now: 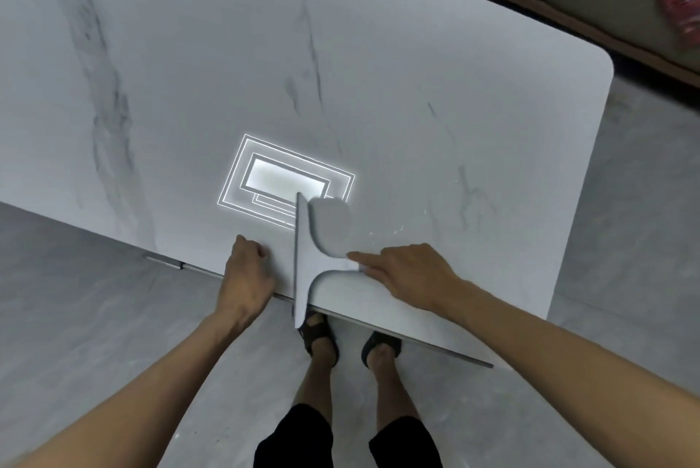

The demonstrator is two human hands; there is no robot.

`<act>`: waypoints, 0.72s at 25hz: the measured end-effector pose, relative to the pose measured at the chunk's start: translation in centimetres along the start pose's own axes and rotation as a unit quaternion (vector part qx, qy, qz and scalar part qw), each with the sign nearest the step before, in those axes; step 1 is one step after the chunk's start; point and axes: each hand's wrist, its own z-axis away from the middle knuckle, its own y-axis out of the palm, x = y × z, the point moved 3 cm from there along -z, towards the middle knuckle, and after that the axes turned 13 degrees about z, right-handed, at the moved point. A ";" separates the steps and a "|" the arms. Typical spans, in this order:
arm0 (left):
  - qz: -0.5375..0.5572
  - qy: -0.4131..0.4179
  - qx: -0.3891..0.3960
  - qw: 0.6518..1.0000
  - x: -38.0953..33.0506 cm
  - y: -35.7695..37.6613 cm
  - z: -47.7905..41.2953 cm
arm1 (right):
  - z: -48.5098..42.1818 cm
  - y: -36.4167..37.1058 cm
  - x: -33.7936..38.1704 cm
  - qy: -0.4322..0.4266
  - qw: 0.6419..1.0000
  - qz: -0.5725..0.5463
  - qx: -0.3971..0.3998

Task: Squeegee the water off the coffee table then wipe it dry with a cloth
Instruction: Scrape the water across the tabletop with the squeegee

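At the near edge of the coffee table (454,107), I stand with the squeegee (303,259) set on the marble-patterned top, in what looks like the first step of the job: pushing the water off, with the drying not yet begun and no cloth in view. My right hand (409,274) holds the end of the handle, index finger laid straight along it. The blade stands on its edge at the far end of the handle from that hand, running across the table's near edge with its lower tip hanging out over the floor (94,316). My left hand (246,270) rests on the table just inside that same edge, fingers curled and holding nothing I can make out, just beside the blade on its other side. A few bright droplets (397,229) glint on the top beyond my right hand. The next move, as I judge it, calls for firm, even pressure and a steady stroke that carries the water to the table's edge.
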 end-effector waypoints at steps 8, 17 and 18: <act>-0.008 -0.012 0.020 1.000 -4.0 4.8 0.7 | 13.6 2.1 -11.1 0.166 0.986 0.026 0.019; 0.018 -0.018 0.017 1.000 -3.1 4.3 1.9 | 8.6 2.3 -2.5 0.050 0.997 -0.054 -0.007; 0.023 -0.025 0.024 0.999 -2.9 4.3 2.0 | 6.9 2.8 -0.7 0.007 1.000 -0.028 -0.006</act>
